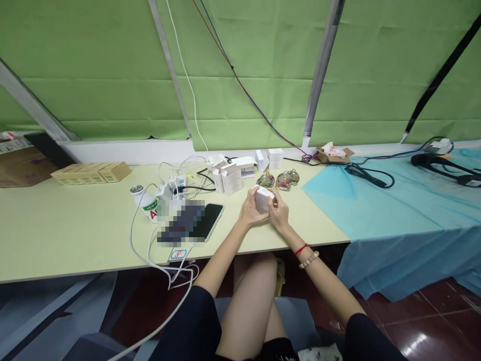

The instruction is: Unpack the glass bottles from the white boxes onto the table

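A small white box (262, 201) with faint print is held between both my hands over the table. My left hand (251, 210) grips its left side, fingers curled round it. On the right side, my right hand (278, 212) closes on the same box near its top edge. Just beyond it sit several round glass bottles, among them a green one (265, 179) and a pinkish one (283, 181). More white cartons (231, 179) stand to the left behind my hands, some with raised flaps.
Left of my arms lie a dark phone (207, 222), a white can (146, 204) and tangled white cables (132, 235). Yellowish boxes (92, 173) line the far left. A blue cloth (361, 200) covers the right side, with a black cable (370, 175) on it. A cardboard tray (334, 154) holds tissue.
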### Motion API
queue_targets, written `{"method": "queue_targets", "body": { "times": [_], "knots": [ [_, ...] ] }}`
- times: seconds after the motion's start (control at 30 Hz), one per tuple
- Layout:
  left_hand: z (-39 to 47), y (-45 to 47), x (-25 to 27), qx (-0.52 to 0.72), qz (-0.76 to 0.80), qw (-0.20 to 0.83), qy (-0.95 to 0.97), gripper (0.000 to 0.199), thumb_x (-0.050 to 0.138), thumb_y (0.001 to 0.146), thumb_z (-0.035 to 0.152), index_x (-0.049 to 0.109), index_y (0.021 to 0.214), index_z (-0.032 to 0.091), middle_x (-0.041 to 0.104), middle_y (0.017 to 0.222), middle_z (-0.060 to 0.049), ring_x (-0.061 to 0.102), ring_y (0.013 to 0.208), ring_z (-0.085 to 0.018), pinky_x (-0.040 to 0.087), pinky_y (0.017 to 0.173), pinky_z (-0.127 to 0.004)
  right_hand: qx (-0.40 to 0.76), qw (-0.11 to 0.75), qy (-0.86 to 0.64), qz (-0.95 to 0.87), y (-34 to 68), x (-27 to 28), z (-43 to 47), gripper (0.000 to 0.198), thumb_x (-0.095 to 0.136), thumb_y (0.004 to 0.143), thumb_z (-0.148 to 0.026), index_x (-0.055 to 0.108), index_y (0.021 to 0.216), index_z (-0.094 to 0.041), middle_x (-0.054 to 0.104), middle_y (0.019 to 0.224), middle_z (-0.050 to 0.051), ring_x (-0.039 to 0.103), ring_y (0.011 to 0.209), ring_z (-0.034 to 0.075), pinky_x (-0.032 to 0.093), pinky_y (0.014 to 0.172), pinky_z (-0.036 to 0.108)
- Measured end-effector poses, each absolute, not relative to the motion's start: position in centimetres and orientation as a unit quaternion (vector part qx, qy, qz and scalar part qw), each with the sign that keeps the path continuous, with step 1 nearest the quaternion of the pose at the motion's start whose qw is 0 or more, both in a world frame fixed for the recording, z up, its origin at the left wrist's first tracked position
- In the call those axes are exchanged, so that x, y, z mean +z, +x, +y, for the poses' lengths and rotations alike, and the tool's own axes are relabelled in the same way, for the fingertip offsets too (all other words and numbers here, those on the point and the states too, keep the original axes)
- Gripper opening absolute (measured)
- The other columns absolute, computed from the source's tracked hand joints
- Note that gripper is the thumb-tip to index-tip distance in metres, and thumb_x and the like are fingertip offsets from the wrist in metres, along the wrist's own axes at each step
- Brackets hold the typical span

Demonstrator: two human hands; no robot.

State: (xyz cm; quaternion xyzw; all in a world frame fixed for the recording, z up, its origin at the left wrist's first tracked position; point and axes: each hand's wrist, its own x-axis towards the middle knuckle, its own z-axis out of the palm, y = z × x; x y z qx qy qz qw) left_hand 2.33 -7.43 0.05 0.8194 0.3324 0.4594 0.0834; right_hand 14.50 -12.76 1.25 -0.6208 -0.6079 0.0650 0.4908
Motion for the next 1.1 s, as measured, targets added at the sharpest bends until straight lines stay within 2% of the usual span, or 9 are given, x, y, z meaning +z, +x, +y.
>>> {"method": "queue_targets", "body": {
  "times": [0.2, 0.37, 0.47, 0.6, 0.77, 0.97, 1.1],
  "knots": [
    [-7.1, 2.7, -0.5, 0.448, 0.408, 0.114, 0.787, 0.094, 0.075, 0.057, 0.046, 0.019, 0.128, 0.019, 0.051, 0.122, -0.018, 0.065, 0.091, -0.026, 0.052, 0.066, -0.036, 0.060, 0.524, -0.600, -0.602, 14.7, 0.2, -12.1, 0.044, 0.025, 0.094, -0.044, 0.046, 0.125, -0.022, 0.065, 0.112, 0.004, 0.064, 0.086, 0.016, 0.049, 0.071, 0.024],
    [-6.9, 2.9, -0.7, 0.467, 0.400, 0.114, 0.780, 0.086, 0.076, 0.055, 0.047, 0.023, 0.118, 0.023, 0.049, 0.121, -0.015, 0.064, 0.087, -0.022, 0.051, 0.062, -0.033, 0.074, 0.602, -0.555, -0.570, 14.8, -1.1, -11.1, 0.044, 0.036, 0.091, -0.049, 0.039, 0.125, -0.022, 0.066, 0.099, 0.005, 0.064, 0.073, 0.017, 0.047, 0.061, 0.026],
    [-6.9, 2.9, -0.7, 0.469, 0.396, 0.091, 0.785, 0.081, 0.075, 0.056, 0.049, 0.026, 0.115, 0.024, 0.047, 0.123, -0.014, 0.063, 0.089, -0.022, 0.050, 0.058, -0.031, 0.047, 0.613, -0.545, -0.570, 14.8, -1.4, -10.8, 0.038, 0.038, 0.090, -0.049, 0.042, 0.116, -0.022, 0.062, 0.107, 0.007, 0.063, 0.072, 0.017, 0.045, 0.058, 0.026],
    [-6.9, 3.0, -0.8, 0.469, 0.393, 0.065, 0.789, 0.080, 0.075, 0.057, 0.046, 0.026, 0.117, 0.024, 0.047, 0.123, -0.014, 0.062, 0.095, -0.024, 0.050, 0.058, -0.031, 0.002, 0.601, -0.536, -0.593, 14.9, -1.3, -10.9, 0.033, 0.032, 0.092, -0.048, 0.045, 0.108, -0.022, 0.059, 0.107, 0.008, 0.060, 0.077, 0.017, 0.045, 0.060, 0.027],
    [-7.3, 3.2, -0.8, 0.472, 0.403, 0.047, 0.782, 0.079, 0.075, 0.059, 0.042, 0.025, 0.118, 0.023, 0.048, 0.122, -0.014, 0.062, 0.097, -0.025, 0.051, 0.061, -0.031, -0.003, 0.587, -0.540, -0.603, 15.0, -1.0, -11.2, 0.031, 0.030, 0.093, -0.046, 0.045, 0.107, -0.022, 0.058, 0.107, 0.008, 0.059, 0.078, 0.016, 0.044, 0.061, 0.027],
    [-8.8, 3.8, -0.4, 0.489, 0.426, 0.028, 0.761, 0.078, 0.070, 0.063, 0.047, 0.028, 0.124, 0.023, 0.048, 0.123, -0.013, 0.060, 0.097, -0.024, 0.050, 0.058, -0.029, 0.006, 0.582, -0.541, -0.608, 15.1, -0.9, -11.3, 0.030, 0.031, 0.092, -0.044, 0.043, 0.109, -0.022, 0.057, 0.108, 0.008, 0.059, 0.081, 0.018, 0.045, 0.065, 0.029],
    [-9.3, 4.0, -0.7, 0.485, 0.426, 0.008, 0.764, 0.073, 0.067, 0.067, 0.050, 0.030, 0.124, 0.024, 0.045, 0.125, -0.013, 0.060, 0.098, -0.025, 0.050, 0.057, -0.030, 0.027, 0.603, -0.524, -0.600, 15.4, -0.9, -11.4, 0.028, 0.035, 0.089, -0.044, 0.042, 0.106, -0.023, 0.058, 0.106, 0.007, 0.060, 0.076, 0.016, 0.046, 0.063, 0.028]
  ]
}}
